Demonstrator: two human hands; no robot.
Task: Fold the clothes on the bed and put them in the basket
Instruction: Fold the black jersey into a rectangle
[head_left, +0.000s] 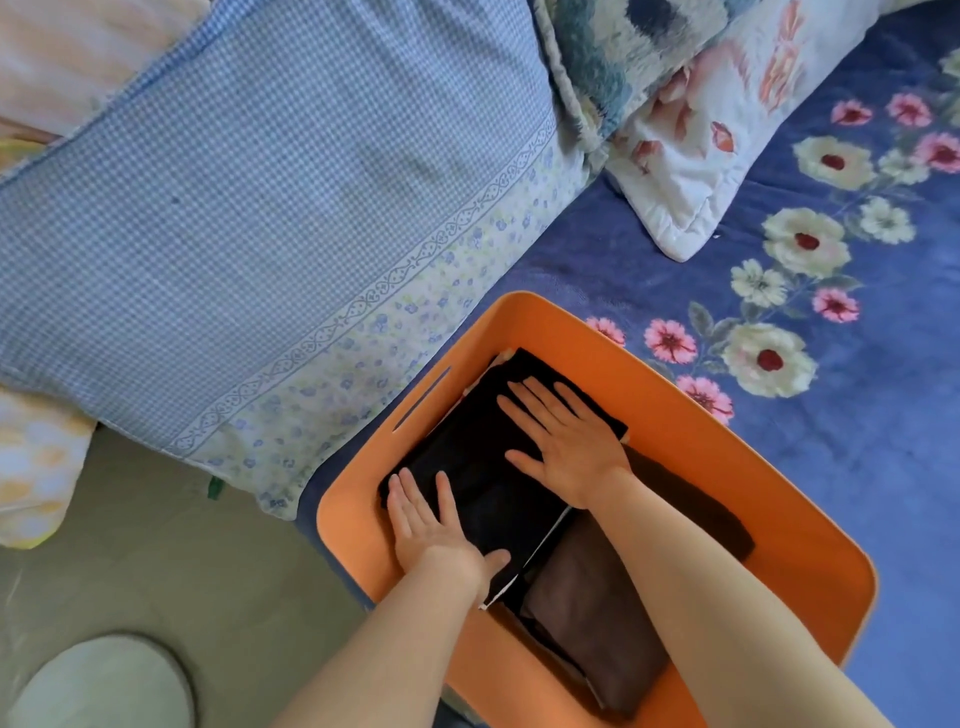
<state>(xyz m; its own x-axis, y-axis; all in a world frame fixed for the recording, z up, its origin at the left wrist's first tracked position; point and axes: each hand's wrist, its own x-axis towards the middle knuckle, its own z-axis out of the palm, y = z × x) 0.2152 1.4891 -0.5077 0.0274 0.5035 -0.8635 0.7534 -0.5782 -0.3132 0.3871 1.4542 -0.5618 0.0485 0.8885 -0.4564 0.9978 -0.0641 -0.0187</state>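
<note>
An orange basket (691, 415) stands on the bed's blue floral cover. Inside it lies a folded black garment (478, 467) on top of other folded clothes with a white edge showing beneath. My left hand (436, 525) presses flat on the garment's near end, fingers straight. My right hand (566, 441) lies flat on its far end, fingers spread. A folded brown garment (592, 623) sits beside the black one in the basket's near half, partly hidden under my right forearm.
A blue checked pillow (260, 208) lies left of the basket. A white floral quilt (717, 130) and a fuzzy blue-green blanket (623, 47) are piled behind. The blue floral bed cover (857, 415) spreads right. Beige floor (182, 545) and a pale round object (104, 686) are at lower left.
</note>
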